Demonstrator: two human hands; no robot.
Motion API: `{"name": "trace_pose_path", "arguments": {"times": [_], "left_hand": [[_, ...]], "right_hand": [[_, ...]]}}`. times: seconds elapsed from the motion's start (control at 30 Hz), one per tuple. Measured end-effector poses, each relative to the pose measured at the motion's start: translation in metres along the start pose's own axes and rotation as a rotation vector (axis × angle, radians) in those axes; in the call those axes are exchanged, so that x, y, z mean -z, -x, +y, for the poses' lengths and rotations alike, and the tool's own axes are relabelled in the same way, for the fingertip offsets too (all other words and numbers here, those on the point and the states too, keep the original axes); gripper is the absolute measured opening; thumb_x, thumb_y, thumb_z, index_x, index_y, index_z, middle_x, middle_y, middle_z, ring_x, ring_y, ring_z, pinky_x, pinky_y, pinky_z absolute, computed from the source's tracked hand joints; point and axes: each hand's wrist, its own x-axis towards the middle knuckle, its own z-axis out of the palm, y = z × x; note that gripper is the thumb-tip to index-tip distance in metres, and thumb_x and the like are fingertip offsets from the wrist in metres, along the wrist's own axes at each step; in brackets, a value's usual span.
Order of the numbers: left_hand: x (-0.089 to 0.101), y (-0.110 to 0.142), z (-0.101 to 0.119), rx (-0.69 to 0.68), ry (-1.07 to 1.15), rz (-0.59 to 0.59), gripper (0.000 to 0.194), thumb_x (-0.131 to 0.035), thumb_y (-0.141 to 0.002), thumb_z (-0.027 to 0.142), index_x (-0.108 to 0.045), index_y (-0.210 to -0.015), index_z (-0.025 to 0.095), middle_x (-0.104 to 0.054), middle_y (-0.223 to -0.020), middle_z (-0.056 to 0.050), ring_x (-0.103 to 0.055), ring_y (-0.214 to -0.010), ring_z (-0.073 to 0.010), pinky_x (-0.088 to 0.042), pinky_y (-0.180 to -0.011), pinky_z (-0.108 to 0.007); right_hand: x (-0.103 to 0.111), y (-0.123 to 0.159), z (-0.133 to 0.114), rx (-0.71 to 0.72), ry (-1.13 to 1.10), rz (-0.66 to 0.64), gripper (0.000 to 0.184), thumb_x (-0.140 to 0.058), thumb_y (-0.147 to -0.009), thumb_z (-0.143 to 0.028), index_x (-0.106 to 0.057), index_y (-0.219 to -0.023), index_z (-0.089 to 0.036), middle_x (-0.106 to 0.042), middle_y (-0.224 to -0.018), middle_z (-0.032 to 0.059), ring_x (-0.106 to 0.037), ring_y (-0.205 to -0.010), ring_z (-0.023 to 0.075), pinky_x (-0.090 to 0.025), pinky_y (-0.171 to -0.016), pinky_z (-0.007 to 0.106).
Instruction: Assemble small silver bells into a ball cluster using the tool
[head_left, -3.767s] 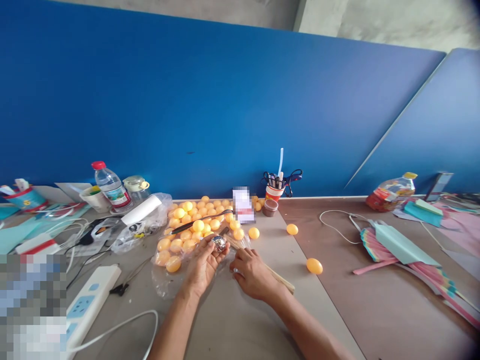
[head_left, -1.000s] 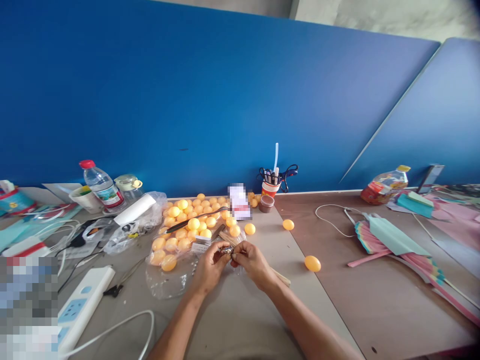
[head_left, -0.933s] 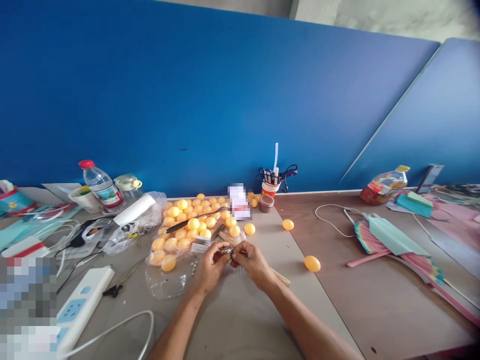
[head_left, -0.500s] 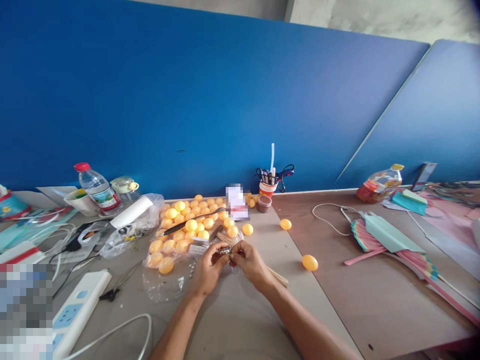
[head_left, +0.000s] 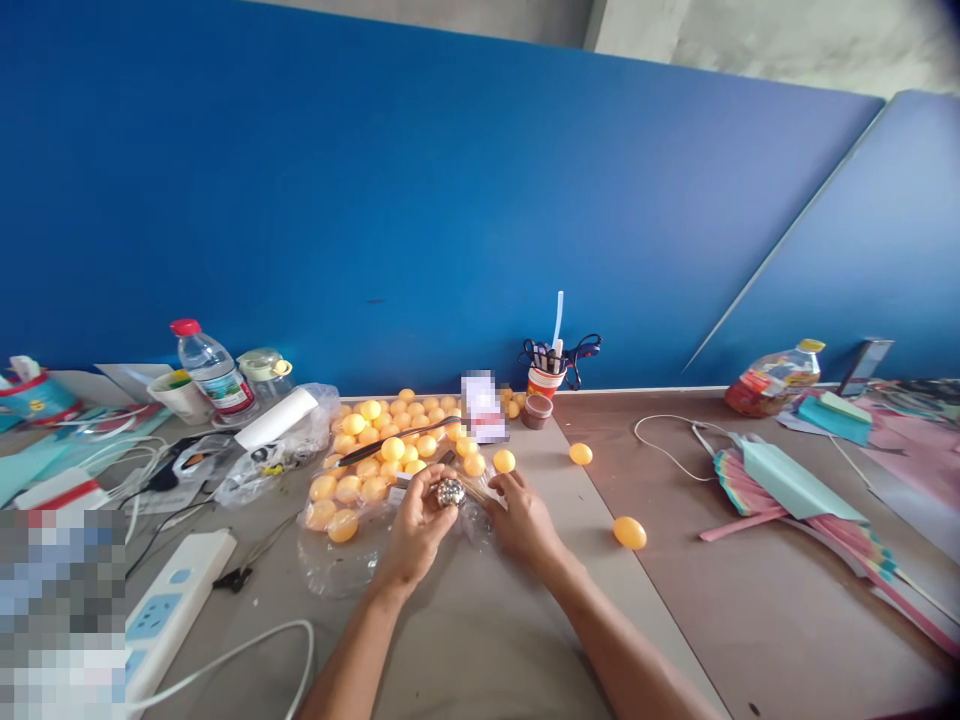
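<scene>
My left hand [head_left: 416, 530] is closed round a shiny silver ball [head_left: 450, 493] whose surface looks covered in small metal beads. Just to the right, my right hand [head_left: 525, 520] is partly curled with its fingers apart, over a small clear plastic bag [head_left: 476, 525]. What lies in that bag is too small to make out. Behind the hands lies what looks like a wooden-handled hammer, mostly covered by them. Many orange table tennis balls [head_left: 373, 488] fill a large clear plastic bag [head_left: 337, 565] to the left and behind, with a black pen-like tool [head_left: 371, 452] across them.
Loose orange balls [head_left: 629, 533] lie to the right. Behind stand a paper cup of tools [head_left: 545, 382] and a small brown tub [head_left: 538, 411]. A power strip [head_left: 176, 590], cables and a water bottle [head_left: 217, 380] are on the left. Paper crafts [head_left: 802, 490] and a drink bottle [head_left: 776, 378] are right.
My hands were together at the silver ball half a second ago. My right hand has since moved right, away from it, and its fingers have parted. My left hand still holds the ball, now more exposed.
</scene>
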Motion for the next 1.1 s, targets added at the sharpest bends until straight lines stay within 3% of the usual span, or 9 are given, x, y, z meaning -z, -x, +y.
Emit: {"name": "trace_pose_path", "arguments": {"times": [0.23, 0.43, 0.67, 0.87, 1.1], "left_hand": [[0.001, 0.0, -0.002, -0.01, 0.019, 0.011, 0.043, -0.07, -0.068, 0.02, -0.055, -0.109, 0.022, -0.063, -0.113, -0.008, -0.061, -0.098, -0.0206, -0.048, -0.086, -0.034], [0.001, 0.0, -0.001, 0.007, -0.005, -0.016, 0.039, -0.07, -0.07, 0.018, -0.059, -0.107, 0.021, -0.064, -0.111, -0.007, -0.061, -0.096, -0.0194, -0.047, -0.084, -0.03], [0.004, -0.001, -0.009, 0.083, -0.01, -0.007, 0.042, -0.073, -0.073, 0.03, -0.062, -0.113, 0.021, -0.069, -0.102, -0.005, -0.064, -0.09, -0.0195, -0.05, -0.081, -0.031], [0.006, -0.009, -0.011, 0.183, 0.433, 0.043, 0.032, -0.076, -0.072, 0.042, -0.065, -0.084, 0.015, -0.073, -0.085, -0.007, -0.07, -0.08, -0.0218, -0.055, -0.081, -0.038], [0.008, -0.012, -0.006, 0.317, 0.624, 0.14, 0.036, -0.067, -0.08, 0.048, -0.064, -0.08, 0.012, -0.072, -0.073, -0.009, -0.067, -0.059, -0.0154, -0.056, -0.059, -0.027]], "right_hand": [[0.003, 0.004, -0.007, -0.024, 0.258, -0.18, 0.015, -0.053, -0.082, -0.014, -0.061, -0.093, -0.02, -0.065, -0.1, 0.0089, -0.058, -0.098, 0.0233, -0.039, -0.084, 0.031], [0.004, 0.002, -0.008, -0.031, 0.3, -0.219, 0.018, -0.053, -0.083, -0.015, -0.063, -0.097, -0.019, -0.065, -0.103, 0.0112, -0.057, -0.101, 0.0252, -0.038, -0.084, 0.032], [0.006, 0.003, -0.01, -0.034, 0.328, -0.247, 0.016, -0.053, -0.084, -0.019, -0.064, -0.096, -0.018, -0.064, -0.101, 0.011, -0.059, -0.095, 0.0242, -0.038, -0.08, 0.032], [0.002, 0.003, -0.006, -0.026, 0.294, -0.196, 0.013, -0.05, -0.082, -0.013, -0.062, -0.087, -0.017, -0.064, -0.095, 0.0105, -0.058, -0.092, 0.0228, -0.04, -0.08, 0.03], [0.003, -0.001, 0.001, 0.086, 0.032, -0.015, 0.018, -0.037, -0.086, -0.015, -0.055, -0.085, -0.019, -0.058, -0.088, 0.0082, -0.056, -0.079, 0.0199, -0.043, -0.073, 0.03]]}}
